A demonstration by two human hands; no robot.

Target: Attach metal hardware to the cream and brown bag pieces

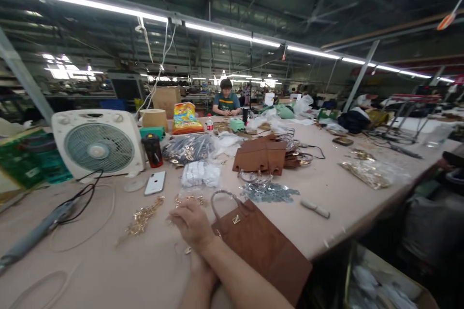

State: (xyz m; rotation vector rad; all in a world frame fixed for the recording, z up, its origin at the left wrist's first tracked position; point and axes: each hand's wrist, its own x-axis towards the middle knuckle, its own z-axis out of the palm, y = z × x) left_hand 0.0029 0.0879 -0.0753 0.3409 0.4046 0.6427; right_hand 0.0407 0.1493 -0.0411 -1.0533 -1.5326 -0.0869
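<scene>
My right hand [191, 224] reaches across my left arm, its fingers bent together beside small gold metal pieces [190, 200]; what they hold, if anything, is hidden. Under my right wrist, my left hand [203, 268] is mostly covered, at the left edge of a brown handbag [266, 239], and its fingers do not show. The bag lies flat on the table [119, 270], its looped handle pointing away and a small gold clasp [236, 219] near its top. A heap of gold pieces [143, 217] lies left of my right hand.
A white fan [99, 145], dark bottle [152, 150] and phone [155, 183] stand or lie at left. Beyond the bag are grey pieces [268, 192] and stacked brown bags [261, 154]. A rolled object [315, 208] lies right. A person [226, 99] sits across the table.
</scene>
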